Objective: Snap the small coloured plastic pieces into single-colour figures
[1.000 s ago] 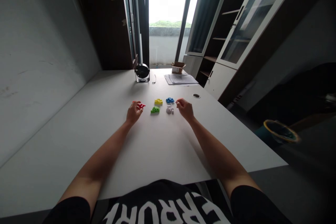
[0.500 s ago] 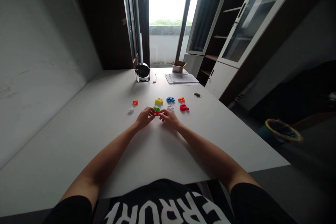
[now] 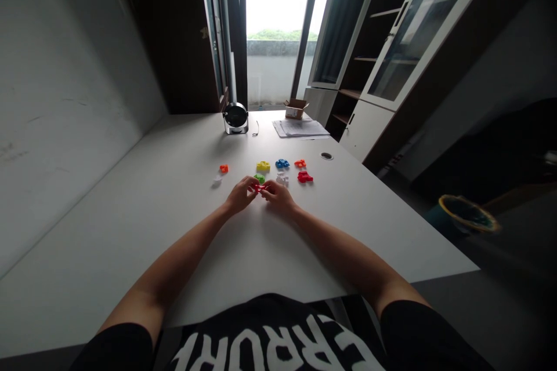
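Head view: both hands are close together over the white desk (image 3: 261,255), near the middle. The left hand (image 3: 239,195) pinches a small red piece (image 3: 260,188) by its left end, with the thumb and fingers closed on it. The right hand (image 3: 281,196) has its fingers closed on the right end of the same piece. So the small red piece sits between the two hands, on the near side of a green toy (image 3: 260,178). The hands hide part of the green toy.

Past the green toy is a yellow toy (image 3: 263,166). To its right is a blue toy (image 3: 282,163), and then an orange toy (image 3: 300,163). A pale toy (image 3: 282,177) lies just past the right hand, and a red toy (image 3: 304,177) is to the right of that. Off to the left, an orange bit (image 3: 223,168) and a white bit (image 3: 217,181) lie near each other.

At the far end of the desk there is a round black thing (image 3: 236,117) on a stand, with a thin cord (image 3: 256,128) beside it. Flat papers (image 3: 301,128) lie to the right, and an open box (image 3: 296,109) is just past them. A round hole (image 3: 326,156) is near the right edge. A bin (image 3: 467,213) with a yellow rim is off to the right of the desk.
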`<state>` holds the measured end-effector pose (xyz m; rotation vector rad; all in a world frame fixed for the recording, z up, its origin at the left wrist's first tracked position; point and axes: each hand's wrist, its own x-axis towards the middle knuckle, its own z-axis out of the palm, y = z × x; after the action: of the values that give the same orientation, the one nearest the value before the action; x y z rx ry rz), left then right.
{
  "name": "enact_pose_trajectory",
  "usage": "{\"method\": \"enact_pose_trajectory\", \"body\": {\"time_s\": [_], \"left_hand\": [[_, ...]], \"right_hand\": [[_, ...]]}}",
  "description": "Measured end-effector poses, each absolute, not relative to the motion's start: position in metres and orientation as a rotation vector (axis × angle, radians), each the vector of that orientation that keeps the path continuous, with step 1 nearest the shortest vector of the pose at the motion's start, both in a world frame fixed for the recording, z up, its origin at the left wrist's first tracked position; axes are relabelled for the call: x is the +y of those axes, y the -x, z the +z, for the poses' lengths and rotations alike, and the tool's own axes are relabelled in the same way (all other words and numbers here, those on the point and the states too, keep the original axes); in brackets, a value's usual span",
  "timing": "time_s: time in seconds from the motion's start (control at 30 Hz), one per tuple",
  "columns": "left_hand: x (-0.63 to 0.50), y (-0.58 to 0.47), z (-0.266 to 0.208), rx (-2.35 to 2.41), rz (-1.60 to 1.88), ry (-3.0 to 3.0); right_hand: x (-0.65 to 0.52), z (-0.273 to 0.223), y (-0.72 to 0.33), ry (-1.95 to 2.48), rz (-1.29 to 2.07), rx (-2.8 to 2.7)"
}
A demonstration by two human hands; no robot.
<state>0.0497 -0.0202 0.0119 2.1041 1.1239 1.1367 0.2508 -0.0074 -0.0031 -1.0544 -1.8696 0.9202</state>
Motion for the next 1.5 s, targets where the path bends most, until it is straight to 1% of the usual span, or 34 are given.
{"method": "enact_pose_trajectory", "body": {"time_s": [0.17,0.3,0.43,0.97,1.27,1.5], "left_hand": [[-0.013,-0.048,0.003,1.051,1.194,-1.790],[-0.011,-0.046,0.000,0.955,1.098,-1.558],[-0.014,-0.045,0.004,0.895,1.041,-1.540],[-0.012,-0.043,0.000,0.888,1.144,-1.605],[-0.013,-0.043,0.004,0.923,1.077,-1.542],[-0.014,-0.043,0.006,0.911,1.038,-1.501]], "right_hand": [[-0.012,-0.002,-0.250,1.088,0.728,-1.905],[-0.014,-0.001,-0.249,1.005,0.585,-1.929],[-0.015,0.000,-0.250,0.930,0.501,-1.977],[-0.008,-0.005,-0.252,0.915,0.521,-1.948],[-0.010,-0.004,-0.252,0.853,0.536,-1.952],[-0.010,-0.005,-0.252,0.823,0.467,-2.007]]}}
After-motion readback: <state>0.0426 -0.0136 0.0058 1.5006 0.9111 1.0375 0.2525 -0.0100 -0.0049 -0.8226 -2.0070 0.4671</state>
